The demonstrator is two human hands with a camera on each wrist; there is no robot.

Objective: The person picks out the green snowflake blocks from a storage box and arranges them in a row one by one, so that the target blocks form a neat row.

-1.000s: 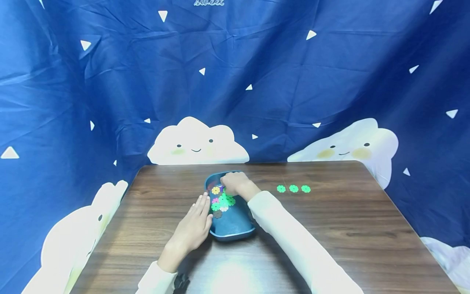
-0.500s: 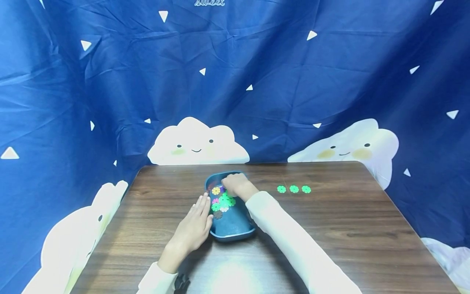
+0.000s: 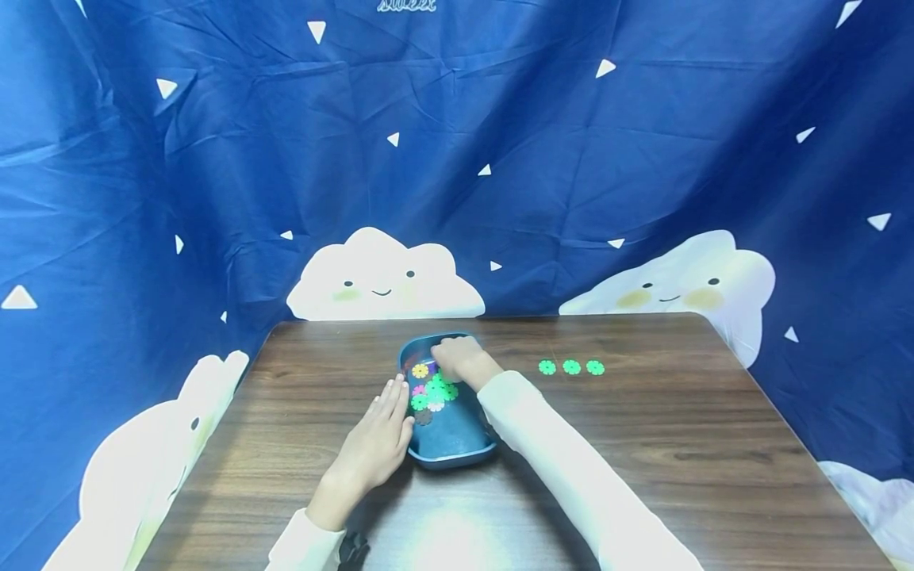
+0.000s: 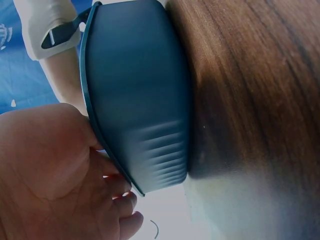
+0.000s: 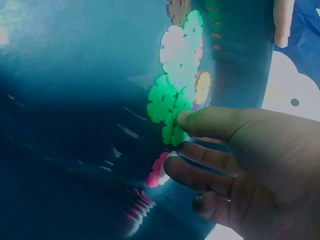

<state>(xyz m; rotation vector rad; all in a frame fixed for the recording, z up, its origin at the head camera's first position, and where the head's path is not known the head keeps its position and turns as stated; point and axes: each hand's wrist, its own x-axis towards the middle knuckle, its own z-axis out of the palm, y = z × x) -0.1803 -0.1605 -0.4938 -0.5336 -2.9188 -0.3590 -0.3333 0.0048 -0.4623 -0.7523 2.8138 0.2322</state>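
The right hand (image 3: 457, 354) reaches into the far end of a dark blue plastic tray (image 3: 457, 452). In the right wrist view its fingers (image 5: 215, 122) are bent, and one fingertip touches a green flower-shaped disc (image 5: 172, 127) at the edge of the pile. Whether that disc is actually pinched cannot be told, since the thumb is hidden, so the state of this grip is unclear. The head view shows only the back of the hand, which covers the discs beneath it.

The left hand (image 3: 374, 440) lies with straight fingers flat against the tray's left wall, a released grip that holds nothing. The left wrist view shows the palm (image 4: 47, 170) meeting the rim from outside and the tray's ribbed underside, but nothing of its contents.

Inside the tray sits a pile of flower discs (image 3: 431, 390): green, yellow, pink, white and a dark one. Close up they overlap, and their number is hard to make out. The tray stands near the middle of a dark wooden table (image 3: 678, 444).

Only the head view shows three green discs (image 3: 571, 366) lying in a row on the table, well apart to the right of the tray, and the blue cloud-print cloth (image 3: 457, 159) hanging behind. Both white sleeves (image 3: 571, 468) are cut off by the lower edge.
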